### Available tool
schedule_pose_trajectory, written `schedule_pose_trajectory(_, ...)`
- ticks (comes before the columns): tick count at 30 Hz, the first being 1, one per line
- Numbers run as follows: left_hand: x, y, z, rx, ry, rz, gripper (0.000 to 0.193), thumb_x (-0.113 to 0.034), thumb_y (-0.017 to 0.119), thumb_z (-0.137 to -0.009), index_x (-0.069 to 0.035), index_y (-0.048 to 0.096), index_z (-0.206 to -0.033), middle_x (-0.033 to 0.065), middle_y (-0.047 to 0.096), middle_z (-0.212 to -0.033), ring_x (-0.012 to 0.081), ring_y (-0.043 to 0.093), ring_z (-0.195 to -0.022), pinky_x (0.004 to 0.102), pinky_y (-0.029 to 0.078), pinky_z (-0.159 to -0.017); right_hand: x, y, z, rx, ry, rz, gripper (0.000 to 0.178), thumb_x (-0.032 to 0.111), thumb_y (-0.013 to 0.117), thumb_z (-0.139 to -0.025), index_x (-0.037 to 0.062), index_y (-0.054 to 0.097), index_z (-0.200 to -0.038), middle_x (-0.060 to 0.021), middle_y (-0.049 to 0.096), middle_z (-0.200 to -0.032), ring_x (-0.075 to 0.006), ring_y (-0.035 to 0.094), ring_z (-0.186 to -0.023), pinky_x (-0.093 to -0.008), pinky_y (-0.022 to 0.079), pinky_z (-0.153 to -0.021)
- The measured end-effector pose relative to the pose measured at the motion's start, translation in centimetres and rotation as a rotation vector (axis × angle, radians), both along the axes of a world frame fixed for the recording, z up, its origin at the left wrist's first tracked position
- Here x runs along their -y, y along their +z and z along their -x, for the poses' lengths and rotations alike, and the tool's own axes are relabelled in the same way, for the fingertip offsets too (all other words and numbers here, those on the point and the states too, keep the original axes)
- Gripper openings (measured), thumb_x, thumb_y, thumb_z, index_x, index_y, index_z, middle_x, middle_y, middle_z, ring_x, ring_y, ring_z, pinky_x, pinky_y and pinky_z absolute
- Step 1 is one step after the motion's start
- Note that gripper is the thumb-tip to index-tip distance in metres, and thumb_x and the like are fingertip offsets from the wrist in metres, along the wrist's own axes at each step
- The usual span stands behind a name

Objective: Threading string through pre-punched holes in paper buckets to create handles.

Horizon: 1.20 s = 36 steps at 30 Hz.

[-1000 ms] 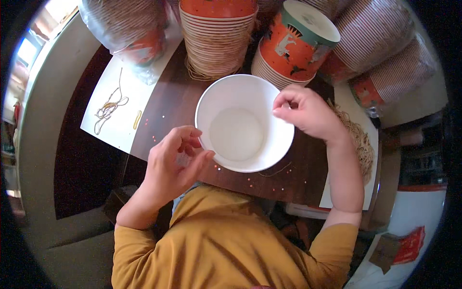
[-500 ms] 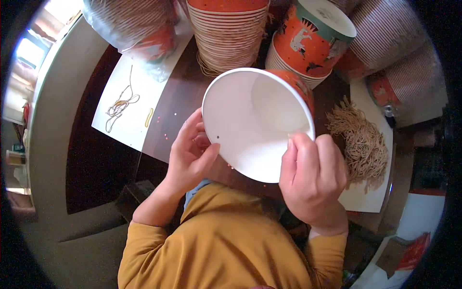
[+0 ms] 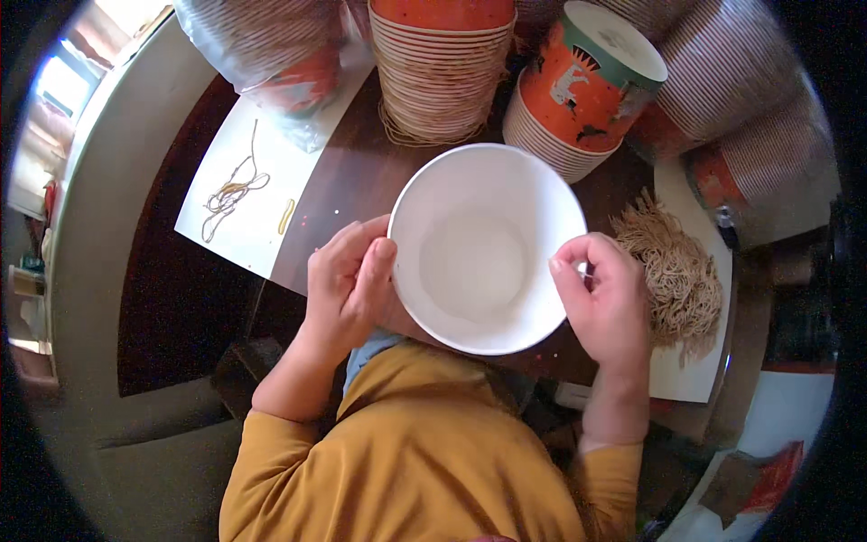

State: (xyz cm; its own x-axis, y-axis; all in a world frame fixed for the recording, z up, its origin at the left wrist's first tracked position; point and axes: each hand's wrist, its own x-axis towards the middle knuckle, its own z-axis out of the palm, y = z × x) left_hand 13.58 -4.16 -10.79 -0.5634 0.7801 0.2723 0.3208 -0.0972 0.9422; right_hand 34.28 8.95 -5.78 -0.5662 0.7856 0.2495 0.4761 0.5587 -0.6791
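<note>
A large white-lined paper bucket (image 3: 488, 253) faces me with its round mouth, so I look straight down to its bottom. My left hand (image 3: 348, 280) is closed on its left side, the thumb lying by the rim and the fingers behind the wall. At the right rim, my right hand (image 3: 603, 294) is curled with thumb and forefinger pinched together. Whatever sits in that pinch, if anything, is too small to make out. The outer wall of the bucket is hidden from this angle.
Behind stand a stack of orange paper buckets (image 3: 442, 81) hung with cords and another stack topped by an upturned bucket (image 3: 587, 86). Bagged stacks (image 3: 271, 54) flank them. A heap of beige cords (image 3: 673, 280) lies right; a tangled cord (image 3: 235, 194) lies on white sheet left.
The bucket has turned from a tilt toward facing me squarely. My right hand has shifted from inside the lower right rim to the rim's right edge; my left thumb has moved up.
</note>
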Motion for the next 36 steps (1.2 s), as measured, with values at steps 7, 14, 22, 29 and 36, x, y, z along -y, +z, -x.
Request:
schedule_pose_trajectory(7, 1.0, -0.2, -0.1, -0.289, -0.05, 0.108, 0.029, -0.014, 0.058, -0.089, 0.005, 0.059, -0.11, 0.012, 0.057, -0.08, 0.018, 0.054, -0.067, 0.0266, 0.044, -0.063, -3.6, 0.9, -1.9, -0.048, 0.284, 0.296, 0.004, 0.001, 0.064, -0.079, 0.0027, 0.061, -0.08, -0.0004, 0.047, -0.09, -0.0066, 0.045, -0.08, -0.0199, 0.036, -0.066)
schedule_pose_trajectory(14, 2.0, -0.9, 0.3, -0.323, 0.0, 0.095, 0.027, -0.01, 0.055, -0.089, 0.007, 0.059, -0.109, 0.012, 0.061, -0.081, 0.0188, 0.057, -0.07, 0.028, 0.045, -0.067, -2.3, 6.7, 2.9, -0.045, 0.493, -0.059, 0.007, 0.0, 0.064, -0.073, -0.0004, 0.058, -0.075, -0.0059, 0.05, -0.072, -0.0129, 0.049, -0.064, -0.0236, 0.037, -0.058)
schedule_pose_trajectory(22, 2.8, -1.0, -0.2, -0.453, 0.01, 0.075, 0.021, 0.004, 0.059, -0.081, 0.006, 0.061, -0.102, 0.0135, 0.065, -0.084, 0.0182, 0.061, -0.07, 0.026, 0.048, -0.064, -2.5, 0.0, 8.5, 0.275, 0.737, 0.462, 0.014, 0.01, 0.059, -0.078, -0.0018, 0.065, -0.082, -0.0166, 0.065, -0.08, -0.0273, 0.063, -0.076, -0.036, 0.049, -0.071)
schedule_pose_trajectory(29, 2.4, -1.1, -1.1, -0.54, 0.028, 0.048, 0.026, 0.006, 0.065, -0.071, 0.004, 0.062, -0.096, 0.0134, 0.065, -0.084, 0.0188, 0.063, -0.067, 0.0263, 0.051, -0.062, -2.4, -0.7, 8.8, 0.193, 0.737, 0.582, 0.013, 0.009, 0.06, -0.078, -0.0011, 0.067, -0.082, -0.016, 0.067, -0.076, -0.0229, 0.065, -0.072, -0.034, 0.05, -0.067)
schedule_pose_trajectory(36, 2.2, -0.6, -1.3, -0.626, 0.051, 0.06, 0.024, 0.007, 0.066, -0.069, 0.003, 0.063, -0.093, 0.0148, 0.067, -0.086, 0.0205, 0.066, -0.071, 0.0277, 0.053, -0.065, -1.8, -0.8, 9.2, 0.231, 0.686, 0.568, 0.012, 0.009, 0.061, -0.076, -0.0012, 0.066, -0.078, -0.0159, 0.066, -0.072, -0.0234, 0.065, -0.069, -0.0346, 0.05, -0.065)
